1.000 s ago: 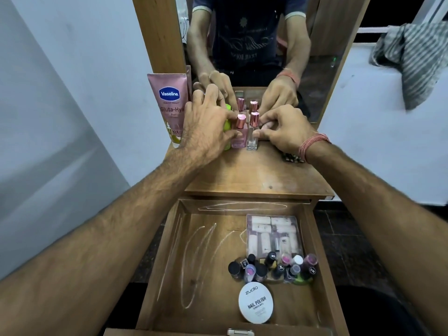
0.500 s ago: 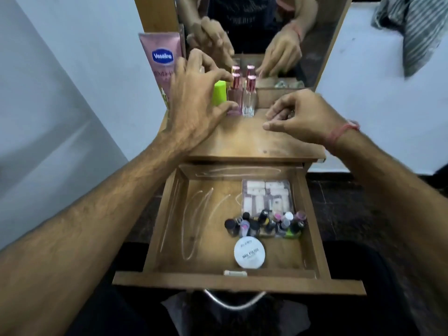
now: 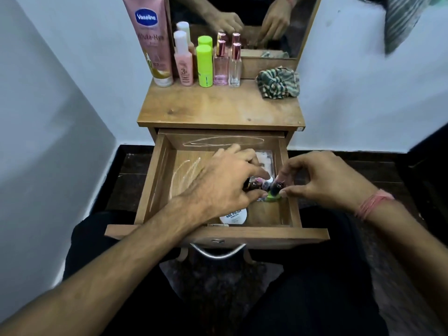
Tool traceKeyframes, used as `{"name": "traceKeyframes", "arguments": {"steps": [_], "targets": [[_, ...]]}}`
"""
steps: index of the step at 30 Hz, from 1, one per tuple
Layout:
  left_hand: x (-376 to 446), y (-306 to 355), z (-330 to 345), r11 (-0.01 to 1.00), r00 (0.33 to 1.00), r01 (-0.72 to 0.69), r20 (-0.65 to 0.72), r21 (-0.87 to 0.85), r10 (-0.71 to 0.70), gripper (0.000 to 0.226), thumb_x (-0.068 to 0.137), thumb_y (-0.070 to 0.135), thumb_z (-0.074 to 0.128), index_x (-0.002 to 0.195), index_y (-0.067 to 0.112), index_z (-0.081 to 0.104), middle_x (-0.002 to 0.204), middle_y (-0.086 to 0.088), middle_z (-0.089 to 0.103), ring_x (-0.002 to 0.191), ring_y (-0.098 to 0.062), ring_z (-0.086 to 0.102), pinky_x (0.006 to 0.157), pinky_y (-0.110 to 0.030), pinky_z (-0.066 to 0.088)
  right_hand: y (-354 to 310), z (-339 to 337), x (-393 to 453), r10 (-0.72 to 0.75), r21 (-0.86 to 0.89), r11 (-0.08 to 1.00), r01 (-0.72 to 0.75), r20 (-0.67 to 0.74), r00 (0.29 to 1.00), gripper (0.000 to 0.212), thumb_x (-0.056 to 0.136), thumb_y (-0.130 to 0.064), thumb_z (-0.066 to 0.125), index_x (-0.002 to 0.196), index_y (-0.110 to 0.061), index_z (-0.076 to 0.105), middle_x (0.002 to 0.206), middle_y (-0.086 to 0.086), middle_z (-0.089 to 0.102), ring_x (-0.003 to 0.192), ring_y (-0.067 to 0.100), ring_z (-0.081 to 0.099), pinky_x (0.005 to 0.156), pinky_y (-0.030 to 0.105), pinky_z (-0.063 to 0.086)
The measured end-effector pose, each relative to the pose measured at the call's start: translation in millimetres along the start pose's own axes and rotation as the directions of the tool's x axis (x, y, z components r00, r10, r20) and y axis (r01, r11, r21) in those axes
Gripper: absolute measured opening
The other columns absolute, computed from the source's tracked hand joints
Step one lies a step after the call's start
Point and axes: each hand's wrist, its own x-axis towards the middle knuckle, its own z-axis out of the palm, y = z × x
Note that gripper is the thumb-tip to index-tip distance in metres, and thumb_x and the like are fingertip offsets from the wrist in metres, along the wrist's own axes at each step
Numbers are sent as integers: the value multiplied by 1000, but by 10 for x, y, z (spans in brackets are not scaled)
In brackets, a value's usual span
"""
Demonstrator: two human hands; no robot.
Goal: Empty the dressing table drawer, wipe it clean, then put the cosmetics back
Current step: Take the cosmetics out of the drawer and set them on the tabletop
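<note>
Both hands inside the open drawer (image 3: 155,180). Left hand (image 3: 225,180) curled over the nail polish bottles (image 3: 257,186) at the drawer's right side; grip unclear. Right hand (image 3: 322,178) pinches a dark-capped bottle (image 3: 277,186) just beside them.

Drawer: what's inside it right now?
Inside the drawer: a cluster of nail polish bottles, a clear packet behind them, a round white nail polish remover tub in front. The left hand and right hand cover part of the cluster, so no count.
</note>
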Motion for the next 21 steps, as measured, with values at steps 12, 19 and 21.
{"name": "traceKeyframes", "arguments": {"steps": [12,19,21], "targets": [[25,65,73,997,996,71,57,9,-71,30,95,58,81,122,46,82,115,21,68,103,-5,39,91,-36,36,-114,195,-118,5,-94,995,-20,-158,987,27,79,-41,93,99,-38,74,83,-22,69,87,2,65,76,32,53],[-76,32,42,985,996,83,40,-150,-78,29,94,54,83,121,44,84,110,23,72,102,-5,48,98,-41,44,-140,154,-152,13,-138,990,-29,-112,994,24,79,-46,93,94,-37,76,79,-23,69,83,-1,66,76,31,56],[-99,34,-27,973,996,83,46,-217,-75,27,94,53,84,119,42,84,108,24,74,100,-5,52,97,-42,48,-168,47,-188,23,-88,996,-30,-78,997,26,76,-47,95,92,-35,77,77,-22,72,79,-4,67,74,28,56]]}}
